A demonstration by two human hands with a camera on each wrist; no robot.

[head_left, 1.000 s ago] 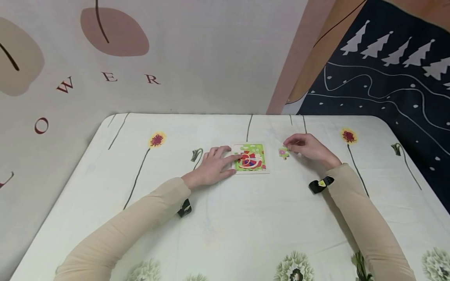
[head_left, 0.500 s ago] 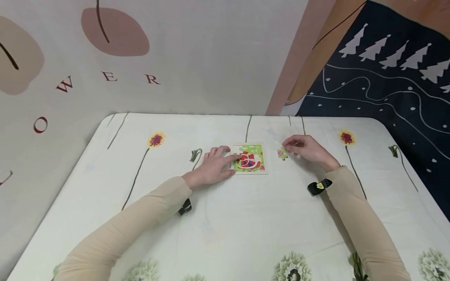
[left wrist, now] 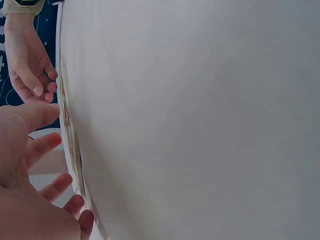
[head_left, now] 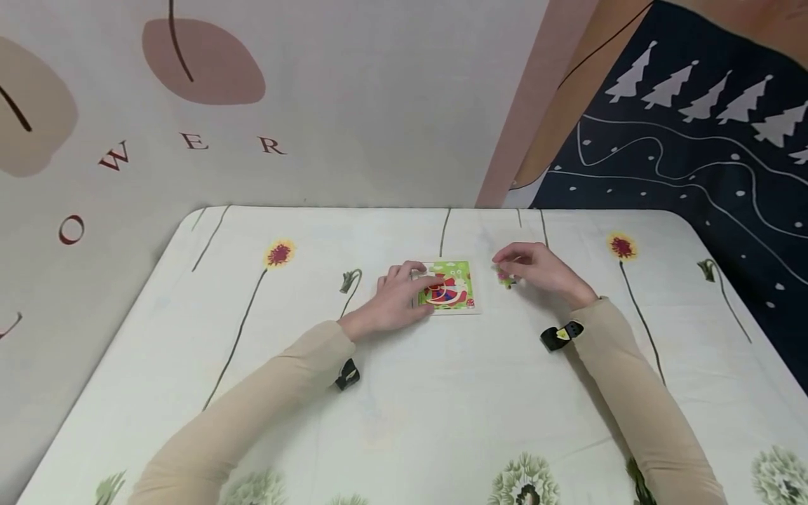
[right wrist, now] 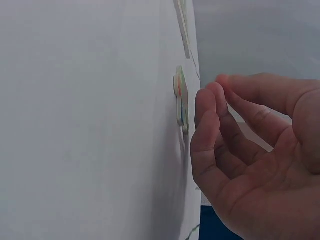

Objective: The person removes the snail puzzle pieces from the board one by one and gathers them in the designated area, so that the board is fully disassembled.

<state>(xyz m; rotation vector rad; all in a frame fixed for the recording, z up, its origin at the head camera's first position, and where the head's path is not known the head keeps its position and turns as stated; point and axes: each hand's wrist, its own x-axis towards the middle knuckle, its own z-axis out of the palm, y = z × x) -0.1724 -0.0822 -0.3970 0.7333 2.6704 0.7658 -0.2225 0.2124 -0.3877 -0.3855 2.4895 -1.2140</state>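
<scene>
A square jigsaw puzzle board (head_left: 459,287), green with a red and blue snail-like picture, lies flat on the table. My left hand (head_left: 394,301) lies over its left side with fingers spread. In the left wrist view that hand's fingers are fairly straight, right beside the thin edge of the board (left wrist: 70,130). My right hand (head_left: 539,268) is bent above a small green and pink puzzle piece (head_left: 506,278), hiding part of it. In the right wrist view this puzzle piece (right wrist: 182,102) shows beyond the loosely curled fingertips, with a gap between.
A white flower-printed cloth (head_left: 429,393) covers the table. Behind it stands a pale wall (head_left: 379,126) with printed letters, and a dark tree-patterned cloth (head_left: 682,147) hangs at the right. Each wrist wears a black strap, such as the right one (head_left: 559,337).
My right hand has shifted left, from the edge of the puzzle piece to above it. My left hand has slid slightly right, farther over the board.
</scene>
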